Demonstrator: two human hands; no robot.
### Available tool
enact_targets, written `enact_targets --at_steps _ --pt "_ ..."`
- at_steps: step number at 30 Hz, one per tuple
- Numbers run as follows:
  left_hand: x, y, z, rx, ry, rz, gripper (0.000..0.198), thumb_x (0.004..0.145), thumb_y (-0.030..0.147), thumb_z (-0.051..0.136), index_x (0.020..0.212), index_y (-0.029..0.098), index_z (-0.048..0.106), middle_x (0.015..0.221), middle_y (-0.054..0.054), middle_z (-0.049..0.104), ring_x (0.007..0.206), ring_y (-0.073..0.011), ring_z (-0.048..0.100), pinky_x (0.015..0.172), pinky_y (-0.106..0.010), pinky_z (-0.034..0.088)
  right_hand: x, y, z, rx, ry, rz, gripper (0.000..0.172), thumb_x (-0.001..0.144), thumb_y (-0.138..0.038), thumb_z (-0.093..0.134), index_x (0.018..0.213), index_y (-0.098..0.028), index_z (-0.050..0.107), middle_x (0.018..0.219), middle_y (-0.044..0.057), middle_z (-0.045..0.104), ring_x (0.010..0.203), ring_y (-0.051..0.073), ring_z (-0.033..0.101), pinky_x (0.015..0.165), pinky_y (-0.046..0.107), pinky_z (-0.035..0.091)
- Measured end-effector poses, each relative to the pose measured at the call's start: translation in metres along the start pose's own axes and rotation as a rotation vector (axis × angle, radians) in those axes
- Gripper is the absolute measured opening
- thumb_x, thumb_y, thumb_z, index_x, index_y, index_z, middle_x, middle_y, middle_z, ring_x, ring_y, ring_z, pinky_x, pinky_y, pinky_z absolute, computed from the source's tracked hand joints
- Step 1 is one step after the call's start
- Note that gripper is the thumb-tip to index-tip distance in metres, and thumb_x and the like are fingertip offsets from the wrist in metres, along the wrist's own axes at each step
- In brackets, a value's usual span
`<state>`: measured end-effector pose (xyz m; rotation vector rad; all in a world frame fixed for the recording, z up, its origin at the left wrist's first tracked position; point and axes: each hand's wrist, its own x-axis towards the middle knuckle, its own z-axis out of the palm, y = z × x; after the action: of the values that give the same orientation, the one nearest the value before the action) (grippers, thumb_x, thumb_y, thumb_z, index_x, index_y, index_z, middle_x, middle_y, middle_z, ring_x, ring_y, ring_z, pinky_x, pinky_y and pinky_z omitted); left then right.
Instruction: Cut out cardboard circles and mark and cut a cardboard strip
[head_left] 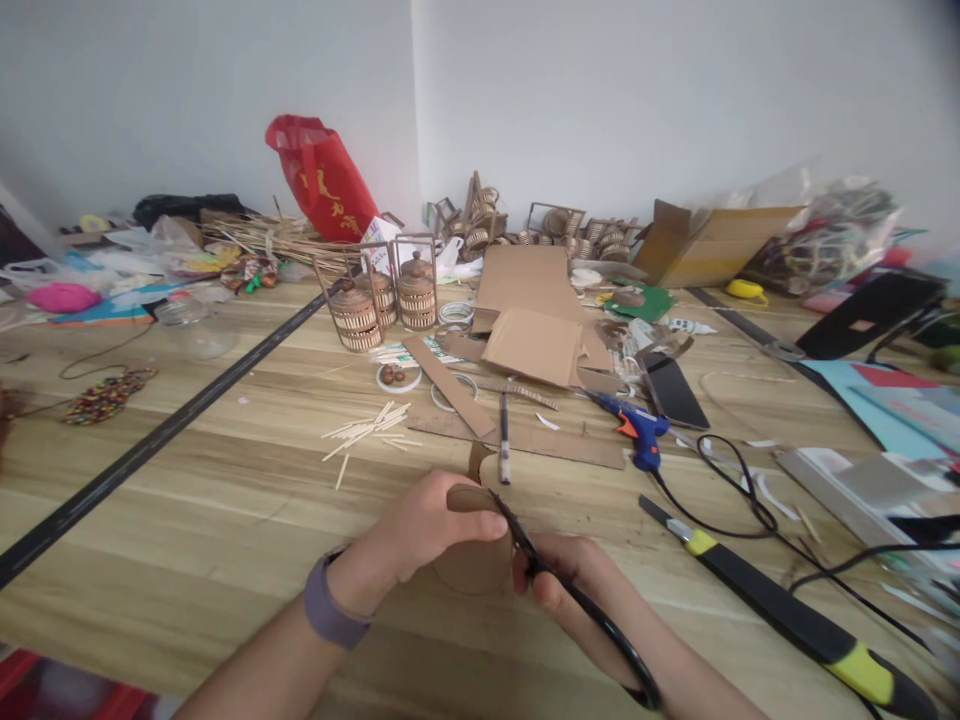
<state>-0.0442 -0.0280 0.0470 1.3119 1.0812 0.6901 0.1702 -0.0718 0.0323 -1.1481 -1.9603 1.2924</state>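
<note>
Cardboard (480,568) sits pinched in the left hand (420,520), fingers (486,526) closed, right hand (585,572) curled round black scissors (600,621) at the cardboard's edge.

Left hand (420,522) pinching, right hand (583,562) curled just beside it, forearms (262,650) angled inward

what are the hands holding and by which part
The left hand pinches a cardboard piece near its edge, between thumb and fingers; the right hand holds scissors by the black handles.
</note>
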Motion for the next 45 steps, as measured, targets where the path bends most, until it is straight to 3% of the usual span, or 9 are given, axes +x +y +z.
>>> enact_targets --at_steps 6,10,13,16,23,27,32,45 --pt "0.003 -0.001 0.001 -0.076 0.021 -0.026 0.034 0.067 0.046 0.087 0.086 0.019 0.081 0.088 -0.003 0.080 0.093 -0.0278 0.069 0.079 -0.032 0.050 0.001 -0.002 0.000 -0.041 0.040 0.009 0.080 0.082 -0.096 0.032 0.074 -0.020 0.058 0.062 -0.003 0.041 0.057 0.014 0.037 0.051 0.026 0.028" --pt "0.005 0.000 0.007 -0.344 0.061 -0.080 0.050 0.059 0.045 0.091 0.096 0.015 0.079 0.092 -0.007 0.080 0.088 -0.0260 0.069 0.079 -0.034 0.051 0.003 -0.005 0.001 -0.078 0.156 0.033 0.083 0.078 -0.099 0.030 0.072 -0.020 0.055 0.063 -0.002 0.046 0.058 0.016 0.041 0.053 0.026 0.033" --pt "0.004 0.000 0.017 -0.526 0.044 -0.102 0.051 0.056 0.045 0.095 0.093 0.014 0.078 0.088 -0.007 0.080 0.079 -0.0222 0.069 0.074 -0.032 0.052 0.005 -0.006 0.003 -0.126 0.217 0.056 0.082 0.076 -0.100 0.032 0.071 -0.021 0.055 0.060 -0.002 0.046 0.055 0.015 0.042 0.052 0.026 0.034" --pt "0.003 -0.001 0.025 -0.592 0.130 -0.091 0.049 0.054 0.043 0.096 0.088 0.014 0.077 0.082 -0.006 0.078 0.075 -0.0198 0.067 0.071 -0.030 0.051 0.005 -0.004 0.005 -0.169 0.227 0.055 0.083 0.075 -0.100 0.033 0.073 -0.021 0.057 0.057 -0.003 0.044 0.051 0.014 0.040 0.051 0.025 0.036" --pt "0.002 -0.003 0.026 -0.505 0.266 -0.038 0.045 0.056 0.041 0.095 0.089 0.017 0.077 0.084 -0.005 0.080 0.083 -0.0241 0.070 0.078 -0.033 0.052 0.004 0.004 0.006 -0.155 0.179 0.039 0.082 0.075 -0.100 0.036 0.076 -0.021 0.059 0.058 -0.004 0.043 0.052 0.014 0.038 0.049 0.024 0.031" --pt "0.002 -0.002 0.023 -0.422 0.271 -0.030 0.040 0.059 0.041 0.091 0.087 0.016 0.077 0.082 -0.005 0.080 0.080 -0.0237 0.070 0.075 -0.032 0.052 0.004 0.008 0.007 -0.091 0.168 0.004 0.085 0.077 -0.100 0.031 0.078 -0.020 0.060 0.059 -0.005 0.038 0.052 0.013 0.032 0.049 0.025 0.027" --pt "0.002 -0.001 0.023 -0.364 0.309 -0.061 0.042 0.056 0.041 0.091 0.087 0.015 0.076 0.083 -0.006 0.080 0.080 -0.0247 0.070 0.075 -0.033 0.052 0.002 0.000 0.005 -0.032 0.130 0.013 0.085 0.080 -0.097 0.032 0.083 -0.018 0.061 0.066 -0.003 0.041 0.059 0.014 0.034 0.053 0.026 0.027" --pt "0.002 0.001 0.025 -0.407 0.303 -0.064 0.043 0.053 0.040 0.091 0.085 0.015 0.077 0.081 -0.005 0.080 0.078 -0.0233 0.069 0.074 -0.033 0.052 0.002 -0.009 0.004 -0.069 0.150 -0.062 0.080 0.089 -0.091 0.026 0.074 -0.019 0.058 0.063 -0.003 0.041 0.056 0.014 0.037 0.052 0.026 0.029"
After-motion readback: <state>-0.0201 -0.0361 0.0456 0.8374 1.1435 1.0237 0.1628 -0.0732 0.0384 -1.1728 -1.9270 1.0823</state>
